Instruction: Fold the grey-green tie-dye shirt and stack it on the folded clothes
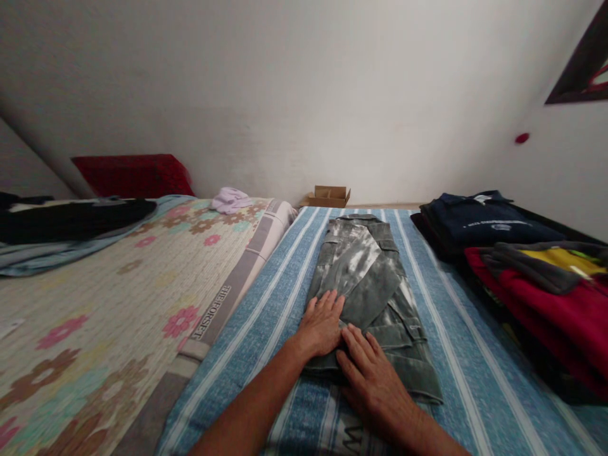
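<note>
A grey-green, bleach-marked pair of cargo trousers point(365, 272) lies folded lengthwise on the blue striped bedcover point(266, 297). My left hand point(323, 324) rests flat on the near left part of the trousers, fingers stretched out and together. My right hand point(373, 377) lies flat just beside it on the near end of the trousers, fingers pointing up and left toward the left hand. Neither hand grips the cloth.
A stack of folded clothes point(536, 272) in navy, grey, yellow and red sits at the right. A floral quilt point(109, 297) covers the left, with dark garments point(71, 218), a red cushion point(133, 174) and a lilac cloth point(230, 199) behind. A small cardboard box point(330, 195) stands by the wall.
</note>
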The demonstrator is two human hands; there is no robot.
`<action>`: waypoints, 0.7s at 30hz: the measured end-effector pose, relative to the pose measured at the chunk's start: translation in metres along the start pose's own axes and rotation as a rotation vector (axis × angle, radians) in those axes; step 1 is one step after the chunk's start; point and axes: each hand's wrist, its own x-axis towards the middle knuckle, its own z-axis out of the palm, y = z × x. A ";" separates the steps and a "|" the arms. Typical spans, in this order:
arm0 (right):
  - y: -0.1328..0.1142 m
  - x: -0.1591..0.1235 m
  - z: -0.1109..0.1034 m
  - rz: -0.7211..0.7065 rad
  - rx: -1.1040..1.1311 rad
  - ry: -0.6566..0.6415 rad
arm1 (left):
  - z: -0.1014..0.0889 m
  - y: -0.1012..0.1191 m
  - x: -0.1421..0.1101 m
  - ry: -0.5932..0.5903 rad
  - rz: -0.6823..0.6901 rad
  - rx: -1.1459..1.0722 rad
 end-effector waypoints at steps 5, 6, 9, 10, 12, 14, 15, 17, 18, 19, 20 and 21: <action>-0.001 0.001 -0.006 -0.029 -0.038 -0.081 | 0.004 -0.002 0.001 0.024 0.008 -0.006; -0.001 0.001 -0.008 -0.035 -0.041 -0.102 | 0.003 -0.002 0.001 0.023 0.007 -0.008; -0.002 0.002 -0.012 -0.052 -0.055 -0.145 | 0.000 0.000 0.000 0.020 0.004 -0.015; -0.002 0.002 -0.012 -0.057 -0.066 -0.152 | -0.001 0.001 0.000 0.020 0.002 -0.016; -0.004 0.004 -0.011 -0.067 -0.098 -0.154 | -0.004 0.002 -0.001 0.019 -0.001 -0.018; -0.006 0.005 -0.009 -0.071 -0.135 -0.144 | -0.006 0.003 -0.002 0.012 -0.003 -0.019; -0.007 0.006 -0.007 -0.067 -0.151 -0.136 | -0.007 0.004 -0.002 0.009 -0.003 -0.019; -0.009 0.007 -0.005 -0.055 -0.170 -0.123 | -0.007 0.004 -0.002 0.012 -0.002 -0.020; -0.010 0.008 -0.003 -0.050 -0.174 -0.120 | -0.007 0.004 -0.002 0.016 -0.001 -0.021; -0.011 0.009 -0.003 -0.047 -0.175 -0.119 | -0.006 0.004 -0.003 0.020 0.000 -0.022; -0.011 0.009 -0.002 -0.044 -0.174 -0.119 | -0.006 0.003 -0.003 0.024 0.002 -0.024; -0.011 0.010 -0.001 -0.042 -0.174 -0.119 | -0.005 0.003 -0.003 0.028 0.004 -0.025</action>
